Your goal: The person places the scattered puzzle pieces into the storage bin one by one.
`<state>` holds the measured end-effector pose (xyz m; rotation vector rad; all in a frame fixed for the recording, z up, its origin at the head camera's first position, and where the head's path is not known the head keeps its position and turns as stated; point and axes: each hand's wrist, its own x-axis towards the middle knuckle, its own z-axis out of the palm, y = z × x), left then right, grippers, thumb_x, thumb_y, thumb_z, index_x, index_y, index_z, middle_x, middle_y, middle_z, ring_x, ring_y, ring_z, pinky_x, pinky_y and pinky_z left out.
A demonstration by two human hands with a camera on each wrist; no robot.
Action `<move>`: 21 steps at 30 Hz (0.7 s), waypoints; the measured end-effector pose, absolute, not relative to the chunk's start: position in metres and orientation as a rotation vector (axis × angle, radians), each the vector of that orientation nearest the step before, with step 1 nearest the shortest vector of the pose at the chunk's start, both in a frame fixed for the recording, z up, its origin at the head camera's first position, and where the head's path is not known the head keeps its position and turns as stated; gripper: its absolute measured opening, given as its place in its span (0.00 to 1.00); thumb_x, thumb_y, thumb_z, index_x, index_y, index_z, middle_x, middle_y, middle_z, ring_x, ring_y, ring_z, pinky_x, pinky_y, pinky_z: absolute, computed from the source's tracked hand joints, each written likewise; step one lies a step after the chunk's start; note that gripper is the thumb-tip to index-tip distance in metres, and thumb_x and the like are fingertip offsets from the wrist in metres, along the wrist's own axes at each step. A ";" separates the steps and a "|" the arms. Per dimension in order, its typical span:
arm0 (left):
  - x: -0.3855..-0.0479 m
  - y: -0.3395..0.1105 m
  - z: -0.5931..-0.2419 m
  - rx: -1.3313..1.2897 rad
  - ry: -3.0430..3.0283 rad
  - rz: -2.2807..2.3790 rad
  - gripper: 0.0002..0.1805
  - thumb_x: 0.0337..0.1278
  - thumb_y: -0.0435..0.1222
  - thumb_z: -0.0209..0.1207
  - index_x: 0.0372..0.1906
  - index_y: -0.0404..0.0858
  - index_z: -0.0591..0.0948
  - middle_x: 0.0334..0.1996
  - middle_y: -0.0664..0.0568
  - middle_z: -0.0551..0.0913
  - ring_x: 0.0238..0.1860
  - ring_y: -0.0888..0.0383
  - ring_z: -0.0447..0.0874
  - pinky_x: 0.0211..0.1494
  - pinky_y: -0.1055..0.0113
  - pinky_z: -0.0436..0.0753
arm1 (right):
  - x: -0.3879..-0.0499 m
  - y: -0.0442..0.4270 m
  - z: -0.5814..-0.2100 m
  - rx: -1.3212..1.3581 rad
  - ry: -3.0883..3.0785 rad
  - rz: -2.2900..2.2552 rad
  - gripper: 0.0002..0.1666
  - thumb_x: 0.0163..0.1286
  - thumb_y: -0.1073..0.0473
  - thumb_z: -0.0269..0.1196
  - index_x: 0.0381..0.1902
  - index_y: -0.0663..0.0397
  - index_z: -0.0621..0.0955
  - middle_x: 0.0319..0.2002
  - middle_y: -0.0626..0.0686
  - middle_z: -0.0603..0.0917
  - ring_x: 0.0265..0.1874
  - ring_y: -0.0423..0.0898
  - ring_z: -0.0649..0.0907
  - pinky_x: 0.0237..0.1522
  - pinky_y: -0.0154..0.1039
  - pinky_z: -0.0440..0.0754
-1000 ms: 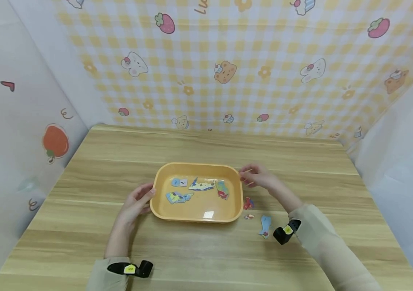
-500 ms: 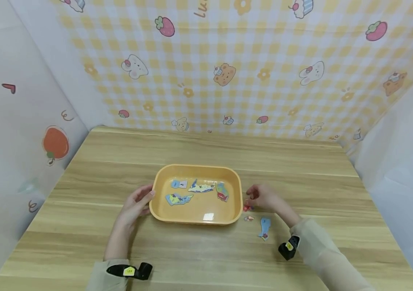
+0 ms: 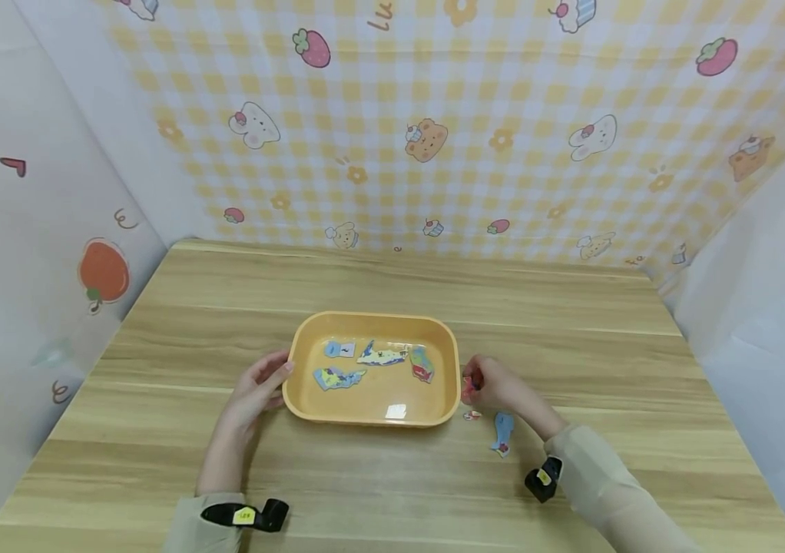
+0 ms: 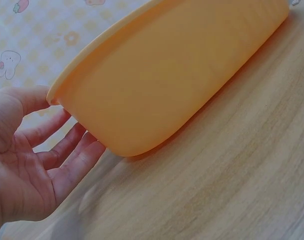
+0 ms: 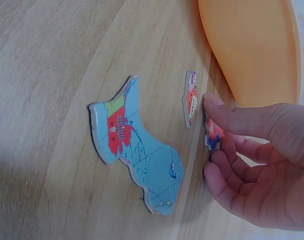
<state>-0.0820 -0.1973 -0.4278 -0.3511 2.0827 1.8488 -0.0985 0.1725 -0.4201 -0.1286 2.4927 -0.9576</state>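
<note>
A yellow-orange tray (image 3: 354, 408) stands on the wooden table. My left hand (image 3: 256, 390) holds its left end, thumb at the rim (image 4: 54, 95) and fingers against the outer wall in the left wrist view. Beside the tray's right end, my right hand (image 3: 498, 384) pinches a red and blue puzzle piece (image 5: 214, 134) between thumb and fingertips, low over the table. The fingers partly cover that piece. Nearer me lie a small, narrow red and white puzzle piece (image 5: 190, 100) and a larger light-blue map puzzle piece (image 5: 154, 165).
Inside the tray are several map puzzle pieces, among them a yellow and blue one (image 3: 339, 379) and a green and red one (image 3: 422, 365). A checked cloth (image 3: 392, 153) hangs behind the table (image 3: 392, 491), with white cloth at both sides.
My right hand has come from the tray's right rim down toward me to the red and blue piece, and its fingers have closed on it. The left hand stays at the tray.
</note>
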 end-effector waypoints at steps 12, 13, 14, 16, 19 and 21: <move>-0.080 -0.197 -0.427 -0.335 2.087 1.843 0.32 0.62 0.48 0.52 0.66 0.39 0.61 0.64 0.44 0.64 0.40 0.72 0.74 0.41 0.71 0.78 | -0.101 0.182 -0.417 -0.215 2.485 -0.997 0.12 0.50 0.74 0.64 0.33 0.67 0.73 0.27 0.55 0.76 0.27 0.43 0.73 0.28 0.31 0.72; -0.080 -0.197 -0.427 -0.334 2.089 1.839 0.32 0.61 0.49 0.52 0.66 0.39 0.61 0.64 0.44 0.64 0.40 0.72 0.74 0.41 0.71 0.78 | -0.102 0.185 -0.416 -0.244 2.495 -0.982 0.11 0.51 0.74 0.64 0.32 0.67 0.74 0.28 0.56 0.77 0.28 0.43 0.73 0.28 0.31 0.72; -0.080 -0.197 -0.427 -0.334 2.092 1.835 0.32 0.61 0.49 0.52 0.66 0.39 0.61 0.63 0.44 0.64 0.40 0.72 0.74 0.41 0.71 0.78 | -0.103 0.187 -0.415 -0.243 2.495 -0.978 0.09 0.53 0.73 0.64 0.32 0.65 0.75 0.29 0.55 0.77 0.29 0.44 0.74 0.29 0.32 0.72; -0.079 -0.197 -0.427 -0.334 2.097 1.830 0.32 0.61 0.49 0.52 0.66 0.39 0.61 0.63 0.44 0.65 0.40 0.72 0.74 0.41 0.71 0.78 | -0.104 0.191 -0.412 -0.239 2.485 -0.982 0.07 0.54 0.71 0.63 0.32 0.64 0.77 0.30 0.55 0.79 0.31 0.45 0.74 0.31 0.33 0.73; -0.080 -0.197 -0.427 -0.339 2.099 1.829 0.32 0.61 0.49 0.52 0.66 0.39 0.62 0.62 0.44 0.65 0.40 0.73 0.74 0.41 0.71 0.78 | -0.107 0.197 -0.407 -0.244 2.469 -1.010 0.08 0.56 0.70 0.60 0.35 0.65 0.78 0.33 0.56 0.79 0.34 0.46 0.75 0.34 0.34 0.74; -0.080 -0.197 -0.427 -0.340 2.097 1.834 0.32 0.61 0.49 0.52 0.66 0.39 0.62 0.63 0.44 0.65 0.39 0.73 0.74 0.41 0.71 0.78 | -0.109 0.200 -0.403 -0.225 2.445 -1.065 0.10 0.56 0.71 0.59 0.38 0.67 0.77 0.34 0.57 0.79 0.34 0.45 0.76 0.34 0.35 0.76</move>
